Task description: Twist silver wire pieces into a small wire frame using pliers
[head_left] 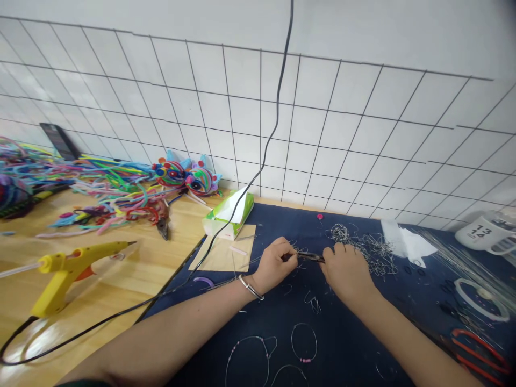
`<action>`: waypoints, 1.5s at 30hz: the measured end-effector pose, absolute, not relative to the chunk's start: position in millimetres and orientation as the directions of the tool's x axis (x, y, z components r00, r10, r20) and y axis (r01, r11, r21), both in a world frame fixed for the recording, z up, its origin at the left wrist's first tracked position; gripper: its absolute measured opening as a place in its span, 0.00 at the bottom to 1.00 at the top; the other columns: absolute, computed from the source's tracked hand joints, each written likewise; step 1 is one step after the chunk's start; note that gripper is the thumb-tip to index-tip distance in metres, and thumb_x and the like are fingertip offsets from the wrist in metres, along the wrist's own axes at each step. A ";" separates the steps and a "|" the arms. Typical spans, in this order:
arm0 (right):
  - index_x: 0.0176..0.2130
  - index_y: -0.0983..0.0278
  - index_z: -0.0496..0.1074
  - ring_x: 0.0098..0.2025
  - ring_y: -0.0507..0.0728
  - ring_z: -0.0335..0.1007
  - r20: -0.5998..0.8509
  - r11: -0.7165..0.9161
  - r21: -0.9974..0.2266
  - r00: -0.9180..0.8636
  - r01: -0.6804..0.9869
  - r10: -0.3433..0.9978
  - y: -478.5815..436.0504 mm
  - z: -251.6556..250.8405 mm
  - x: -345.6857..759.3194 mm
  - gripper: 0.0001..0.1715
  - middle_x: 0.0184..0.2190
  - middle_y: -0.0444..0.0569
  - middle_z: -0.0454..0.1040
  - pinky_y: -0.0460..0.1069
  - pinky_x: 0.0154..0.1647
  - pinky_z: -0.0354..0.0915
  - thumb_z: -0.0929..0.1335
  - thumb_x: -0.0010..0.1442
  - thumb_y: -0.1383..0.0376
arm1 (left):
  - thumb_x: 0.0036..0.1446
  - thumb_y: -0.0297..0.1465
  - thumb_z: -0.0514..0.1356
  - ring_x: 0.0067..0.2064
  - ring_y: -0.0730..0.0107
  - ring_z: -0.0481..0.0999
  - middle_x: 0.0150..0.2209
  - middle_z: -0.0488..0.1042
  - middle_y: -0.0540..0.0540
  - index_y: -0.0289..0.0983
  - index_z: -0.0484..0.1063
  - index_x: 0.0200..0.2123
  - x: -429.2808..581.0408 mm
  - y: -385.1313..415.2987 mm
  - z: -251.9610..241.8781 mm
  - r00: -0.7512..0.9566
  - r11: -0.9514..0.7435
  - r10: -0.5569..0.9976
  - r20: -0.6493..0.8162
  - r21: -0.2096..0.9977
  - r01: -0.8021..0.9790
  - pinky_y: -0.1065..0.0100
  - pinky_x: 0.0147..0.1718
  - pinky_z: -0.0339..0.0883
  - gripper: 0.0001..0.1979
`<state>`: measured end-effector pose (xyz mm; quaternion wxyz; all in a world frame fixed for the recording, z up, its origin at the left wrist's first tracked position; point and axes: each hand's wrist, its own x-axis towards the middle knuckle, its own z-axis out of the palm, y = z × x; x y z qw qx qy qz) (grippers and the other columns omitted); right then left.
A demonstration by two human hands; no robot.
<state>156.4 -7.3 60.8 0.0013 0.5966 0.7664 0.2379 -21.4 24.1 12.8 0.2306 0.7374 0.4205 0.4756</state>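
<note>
My left hand (pixel 275 264), with a silver bangle on its wrist, is closed in a pinch over the dark blue mat (pixel 355 344). My right hand (pixel 345 269) is closed around small dark pliers (pixel 312 257) whose tip points toward the left fingers. What the left fingers pinch is too thin to name; it looks like fine wire. A tangle of thin silver wire (pixel 365 244) lies just behind the right hand. Wire hoops with small pink beads (pixel 304 344) lie on the mat in front of my forearms.
A yellow glue gun (pixel 66 269) rests on the wooden table at left, its black cable (pixel 100 322) running across. Colourful pipe cleaners (pixel 100 188), a green tissue pack (pixel 229 212), a white mug (pixel 481 231), a tape ring (pixel 479 298) and red-handled scissors (pixel 479 349) surround the mat.
</note>
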 end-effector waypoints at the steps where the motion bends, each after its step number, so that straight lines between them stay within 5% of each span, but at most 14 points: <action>1: 0.31 0.65 0.66 0.34 0.58 0.60 0.287 0.170 0.374 -0.288 0.912 0.914 -7.9 61.3 155.9 0.12 0.29 0.53 0.65 0.51 0.34 0.51 0.60 0.55 0.59 | 0.47 0.24 0.53 0.28 0.75 0.63 0.24 0.63 0.49 0.35 0.66 0.21 -21.6 23.8 13.0 0.196 -0.543 0.838 0.510 0.735 0.407 0.73 0.28 0.57 0.06; 23: 0.30 0.65 0.66 0.34 0.58 0.59 0.308 0.151 0.341 -0.262 0.928 0.915 -3.6 59.8 160.8 0.12 0.29 0.52 0.64 0.51 0.33 0.49 0.61 0.55 0.59 | 0.48 0.23 0.53 0.31 0.74 0.64 0.28 0.64 0.48 0.36 0.67 0.24 -19.7 24.5 9.6 0.245 -0.608 0.778 0.578 0.597 0.524 0.73 0.31 0.59 0.05; 45: 0.31 0.64 0.64 0.34 0.56 0.52 0.385 0.232 0.355 -0.368 0.906 0.846 -2.0 50.9 161.6 0.09 0.28 0.50 0.61 0.50 0.34 0.46 0.61 0.55 0.60 | 0.48 0.22 0.53 0.29 0.75 0.64 0.26 0.65 0.48 0.34 0.67 0.23 -22.3 24.9 12.3 0.234 -0.601 0.797 0.557 0.692 0.400 0.72 0.30 0.59 0.06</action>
